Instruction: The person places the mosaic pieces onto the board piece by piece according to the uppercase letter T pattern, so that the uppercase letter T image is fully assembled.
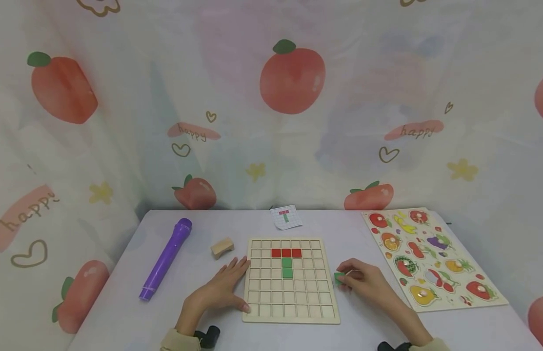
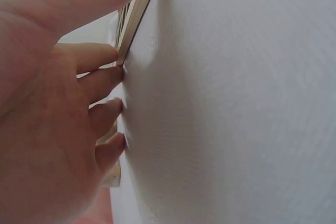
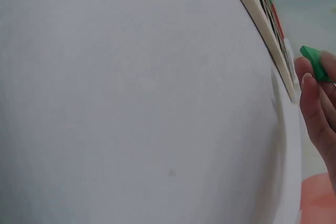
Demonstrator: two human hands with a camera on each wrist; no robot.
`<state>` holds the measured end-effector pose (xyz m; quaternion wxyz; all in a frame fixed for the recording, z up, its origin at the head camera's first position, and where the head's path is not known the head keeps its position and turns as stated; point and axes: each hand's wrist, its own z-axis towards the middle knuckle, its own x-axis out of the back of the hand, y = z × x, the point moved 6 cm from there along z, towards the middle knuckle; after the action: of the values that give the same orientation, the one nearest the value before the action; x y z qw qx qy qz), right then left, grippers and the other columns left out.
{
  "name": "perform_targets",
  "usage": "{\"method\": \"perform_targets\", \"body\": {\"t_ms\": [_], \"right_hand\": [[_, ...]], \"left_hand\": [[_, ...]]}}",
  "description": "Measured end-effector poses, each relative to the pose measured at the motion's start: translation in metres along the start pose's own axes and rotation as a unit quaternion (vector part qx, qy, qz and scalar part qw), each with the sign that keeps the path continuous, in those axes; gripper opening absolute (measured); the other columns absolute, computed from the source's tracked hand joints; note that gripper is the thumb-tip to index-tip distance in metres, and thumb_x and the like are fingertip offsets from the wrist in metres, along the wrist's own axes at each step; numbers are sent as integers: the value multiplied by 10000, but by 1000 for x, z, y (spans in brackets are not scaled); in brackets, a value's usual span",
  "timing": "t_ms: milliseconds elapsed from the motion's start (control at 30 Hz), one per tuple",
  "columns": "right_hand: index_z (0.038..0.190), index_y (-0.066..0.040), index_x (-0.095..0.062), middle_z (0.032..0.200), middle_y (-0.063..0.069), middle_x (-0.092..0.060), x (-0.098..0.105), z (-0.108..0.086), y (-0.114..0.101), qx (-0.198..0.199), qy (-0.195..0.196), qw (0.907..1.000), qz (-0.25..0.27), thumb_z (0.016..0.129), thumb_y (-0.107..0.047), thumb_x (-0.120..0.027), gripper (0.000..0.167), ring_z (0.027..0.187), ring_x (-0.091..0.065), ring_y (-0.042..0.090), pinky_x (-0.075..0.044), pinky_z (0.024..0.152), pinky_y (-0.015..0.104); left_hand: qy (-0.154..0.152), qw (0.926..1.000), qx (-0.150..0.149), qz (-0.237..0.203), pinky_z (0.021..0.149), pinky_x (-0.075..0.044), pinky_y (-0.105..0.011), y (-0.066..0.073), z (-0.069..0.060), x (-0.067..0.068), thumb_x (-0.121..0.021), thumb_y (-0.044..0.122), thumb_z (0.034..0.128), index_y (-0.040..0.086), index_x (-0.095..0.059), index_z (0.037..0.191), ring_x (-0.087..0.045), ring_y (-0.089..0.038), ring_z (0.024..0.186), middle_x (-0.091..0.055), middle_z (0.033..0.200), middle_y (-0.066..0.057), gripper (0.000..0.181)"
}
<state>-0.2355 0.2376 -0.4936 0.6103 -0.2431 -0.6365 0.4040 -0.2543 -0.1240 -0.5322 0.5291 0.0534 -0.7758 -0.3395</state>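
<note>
A square wooden grid board (image 1: 277, 297) lies on the table. Three red tiles (image 1: 286, 253) sit side by side in its second row, and two green tiles (image 1: 287, 268) stand in a column under the middle one. Spread along the board's left edge, my left hand (image 1: 220, 288) touches it with thumb and fingertips; the left wrist view shows the fingers (image 2: 102, 83) fairly straight. Just right of the board, my right hand (image 1: 363, 279) pinches another green tile (image 1: 339, 278) between thumb and fingers. In the right wrist view that green tile (image 3: 314, 62) is held tilted.
Behind the board lies a small paper card (image 1: 286, 217) printed with a red and green T pattern. A wooden block (image 1: 222, 247) and a purple toy microphone (image 1: 166, 261) lie to the left. On the right rests a fruit puzzle board (image 1: 433, 261).
</note>
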Motion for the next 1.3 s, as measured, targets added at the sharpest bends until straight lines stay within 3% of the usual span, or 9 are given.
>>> {"method": "perform_targets", "body": {"t_ms": [133, 467, 700, 900, 1300], "right_hand": [[1086, -13, -678, 841, 36, -744, -8, 2, -8, 79, -195, 9996, 201, 924, -78, -744, 187, 722, -696, 98, -553, 648, 199], [1199, 6, -692, 1051, 90, -748, -31, 7, -19, -85, -507, 9974, 512, 905, -96, -772, 322, 900, -716, 94, -588, 772, 170], [1231, 46, -689, 981, 65, -766, -45, 10, -24, -45, -766, 9953, 587, 909, -107, -772, 366, 868, -735, 98, -609, 798, 171], [1238, 84, -674, 922, 91, -755, -54, 13, -34, 95, -962, 9925, 755, 926, -44, -734, 343, 777, -726, 152, -633, 718, 227], [1157, -56, -753, 876, -44, -684, -75, 24, -51, 396, -1117, 9929, 20, 922, -166, -771, 260, 796, -608, 54, -560, 734, 171]], "left_hand": [[5, 10000, -8, -9, 1306, -75, -592, 1, -1, 0, -932, 403, 672, 73, -284, 1626, -86, -367, 1603, -189, 1721, -116, 1199], [-69, 9998, -9, -186, 1301, -68, -605, 12, -7, 6, -928, 419, 675, 58, -281, 1623, -93, -394, 1596, -197, 1717, -139, 1203], [-118, 9998, 94, -107, 1311, -50, -572, 3, -4, -1, -925, 426, 670, 89, -265, 1634, -65, -352, 1606, -168, 1726, -99, 1216], [-62, 9999, 97, -62, 1313, -58, -570, 0, 0, -3, -930, 428, 662, 103, -269, 1635, -68, -343, 1608, -171, 1729, -81, 1221], [-44, 9999, 100, -20, 1311, -66, -578, -2, 2, -2, -937, 422, 659, 96, -276, 1632, -73, -352, 1608, -173, 1728, -97, 1221]]}}
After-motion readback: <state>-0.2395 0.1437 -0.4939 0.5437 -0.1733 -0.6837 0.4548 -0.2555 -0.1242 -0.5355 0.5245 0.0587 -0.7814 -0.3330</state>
